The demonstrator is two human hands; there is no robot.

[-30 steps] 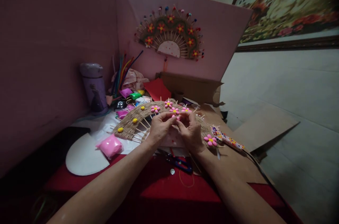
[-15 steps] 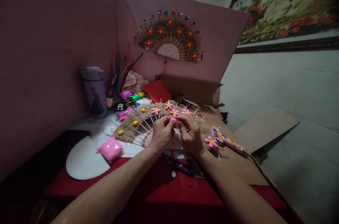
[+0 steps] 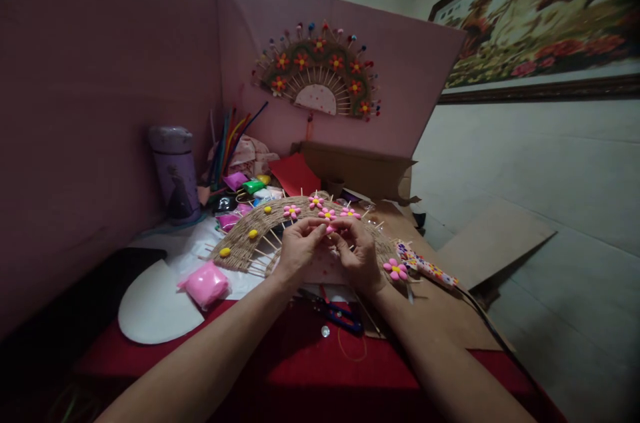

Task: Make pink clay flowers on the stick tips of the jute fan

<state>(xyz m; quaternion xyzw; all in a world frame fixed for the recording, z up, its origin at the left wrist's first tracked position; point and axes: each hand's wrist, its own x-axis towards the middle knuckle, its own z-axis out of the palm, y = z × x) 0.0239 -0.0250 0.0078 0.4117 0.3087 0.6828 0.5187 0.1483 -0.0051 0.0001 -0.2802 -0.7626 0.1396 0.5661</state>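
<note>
Your L hand [image 3: 303, 250] & R hand [image 3: 361, 256]: both pinching 1 pink pc. [image 3: 330, 228] at fingertips, over fan [image 3: 240, 244]. Fan: qty. 1, on tabletop [image 3: 290, 356]; 5 pink flowers [image 3: 316, 201] visible, 3 yellow dots [image 3: 253, 234]. Scissors [image 3: 331, 308]: 1 pr., nearer you.

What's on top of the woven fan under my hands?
Three yellow dots on the left, pink flowers along the top and right. Your left hand and right hand hide part of the woven fan.

Left hand [image 3: 301, 251] and right hand [image 3: 360, 255] hide the lower fan [image 3: 243, 250] (partly); the painting [image 3: 540, 16] is cut off.
</note>
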